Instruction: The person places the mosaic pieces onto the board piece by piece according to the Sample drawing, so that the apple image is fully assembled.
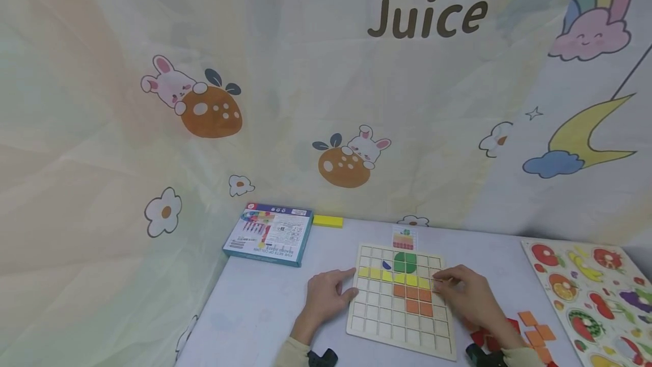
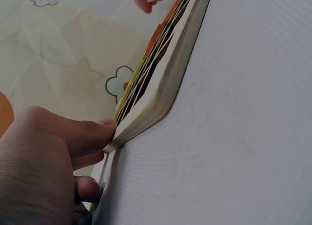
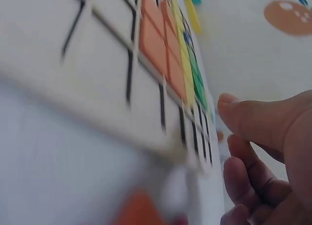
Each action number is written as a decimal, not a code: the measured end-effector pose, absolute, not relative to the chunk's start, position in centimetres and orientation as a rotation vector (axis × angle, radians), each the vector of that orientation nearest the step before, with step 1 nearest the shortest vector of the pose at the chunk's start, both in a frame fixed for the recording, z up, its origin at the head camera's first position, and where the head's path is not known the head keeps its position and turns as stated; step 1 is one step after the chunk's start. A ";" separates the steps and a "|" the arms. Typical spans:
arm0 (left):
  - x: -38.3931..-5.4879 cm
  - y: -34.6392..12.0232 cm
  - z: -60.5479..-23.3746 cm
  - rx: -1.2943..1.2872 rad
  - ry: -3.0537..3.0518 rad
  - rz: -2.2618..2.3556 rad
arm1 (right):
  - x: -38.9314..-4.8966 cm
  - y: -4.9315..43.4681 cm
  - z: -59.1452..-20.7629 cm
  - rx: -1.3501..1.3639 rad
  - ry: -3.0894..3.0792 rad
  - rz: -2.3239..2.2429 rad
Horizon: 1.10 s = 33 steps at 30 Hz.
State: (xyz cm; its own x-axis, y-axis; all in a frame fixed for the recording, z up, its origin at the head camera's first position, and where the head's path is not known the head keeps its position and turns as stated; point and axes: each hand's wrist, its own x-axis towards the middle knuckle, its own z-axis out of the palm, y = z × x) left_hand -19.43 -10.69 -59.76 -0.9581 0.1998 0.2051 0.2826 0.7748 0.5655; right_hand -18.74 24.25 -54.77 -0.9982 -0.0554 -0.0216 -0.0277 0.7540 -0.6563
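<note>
Dark word "Juice" (image 1: 428, 16) on the cloth backdrop (image 1: 285, 44) at one o'clock in the head view, "FIVE SETS OF COLUMN" on the flat box (image 1: 270, 237) at seven o'clock, its smaller print unreadable

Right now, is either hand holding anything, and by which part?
No clear hold: the left hand touches the wooden grid board at its left edge, and nothing shows in the right hand.

flat box (image 1: 270, 235) and fruit-picture board (image 1: 583, 294) before a printed curtain (image 1: 285, 72)

Left hand (image 1: 324, 294) — thumb (image 1: 348, 295), index (image 1: 344, 274) apart; right hand (image 1: 470, 293) — fingers (image 3: 237, 178) bent.
</note>
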 end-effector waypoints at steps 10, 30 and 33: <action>-19.5 -11.2 -59.5 -0.372 -2.857 -0.924 | -16.9 32.0 -55.0 0.029 2.808 -0.951; -19.5 -10.9 -59.6 -0.398 -2.834 -0.936 | -16.2 30.4 -55.2 -0.047 2.680 -0.859; -19.5 -10.8 -59.6 -0.389 -2.851 -0.942 | -16.0 30.3 -55.2 -0.027 2.704 -0.861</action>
State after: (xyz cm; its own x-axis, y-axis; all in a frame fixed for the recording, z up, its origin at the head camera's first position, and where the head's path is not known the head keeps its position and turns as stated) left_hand -19.46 -10.82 -59.57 -0.9606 0.2061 0.1866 0.2767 0.7742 0.5692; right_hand -15.96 30.30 -55.24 -0.9540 -0.1085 -0.2794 0.0731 0.8199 -0.5679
